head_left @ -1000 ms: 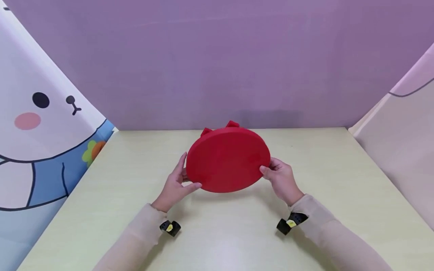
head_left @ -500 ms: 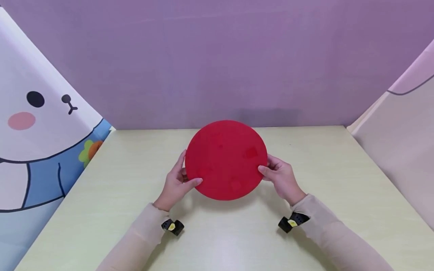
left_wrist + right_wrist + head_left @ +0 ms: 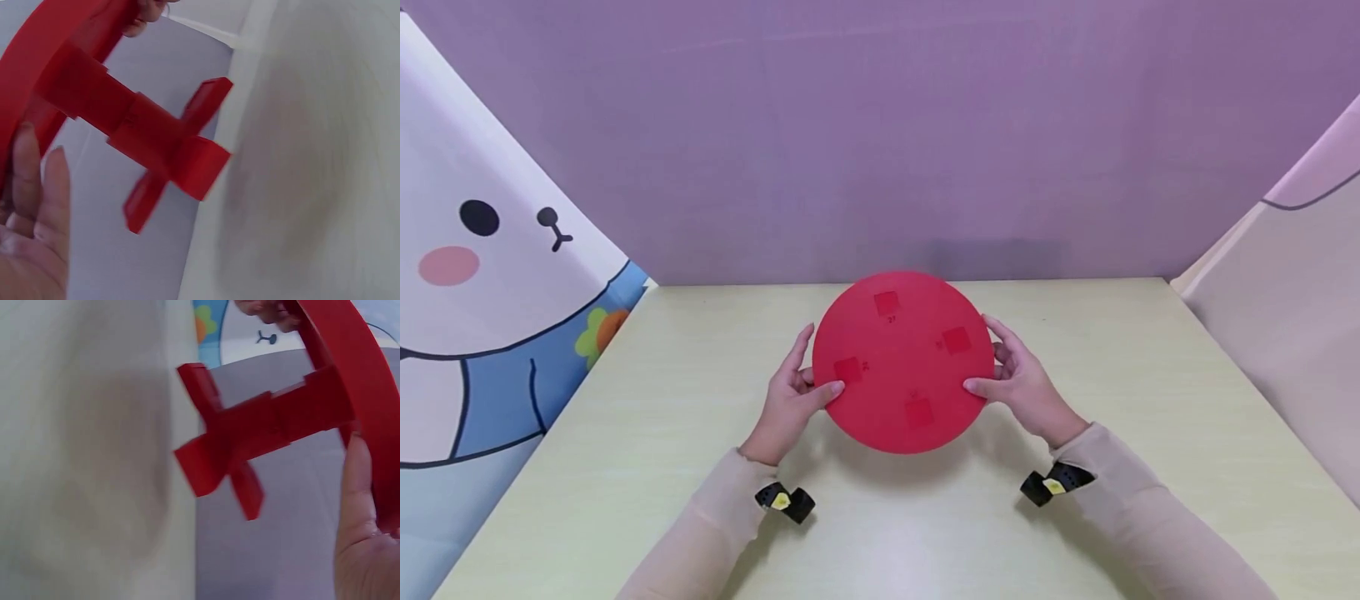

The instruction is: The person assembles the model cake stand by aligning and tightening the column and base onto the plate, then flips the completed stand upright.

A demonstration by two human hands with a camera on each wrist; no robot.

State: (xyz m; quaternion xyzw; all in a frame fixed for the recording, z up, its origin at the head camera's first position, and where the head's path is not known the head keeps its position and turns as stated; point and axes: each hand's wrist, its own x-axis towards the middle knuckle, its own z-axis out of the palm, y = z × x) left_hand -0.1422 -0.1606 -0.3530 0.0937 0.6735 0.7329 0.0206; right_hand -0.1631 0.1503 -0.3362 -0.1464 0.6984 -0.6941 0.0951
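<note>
A small red pedestal table with a round top (image 3: pixel 901 358) is held in the air above the pale work surface. Its upper face carries several darker red squares with small numbers beside them. In the left wrist view its stepped central post (image 3: pixel 106 100) runs down to splayed feet (image 3: pixel 200 165), which hang clear of the work surface. My left hand (image 3: pixel 786 408) holds the left rim, thumb on the top face and fingers around the edge. On the opposite rim my right hand (image 3: pixel 1030 392) grips likewise. From the head view the post and feet are hidden under the top.
The pale work surface (image 3: pixel 647 467) extends around the hands. A purple backdrop (image 3: pixel 880 142) rises at its far edge. Printed panels stand at both sides, the left one (image 3: pixel 490 333) with a cartoon animal. Each sleeve cuff has a black wrist camera (image 3: pixel 786 502) near it.
The red table has tilted so its round top faces the head camera more fully. Its feet, seen earlier beyond the far rim, are now out of the head view. Both hands keep their hold.
</note>
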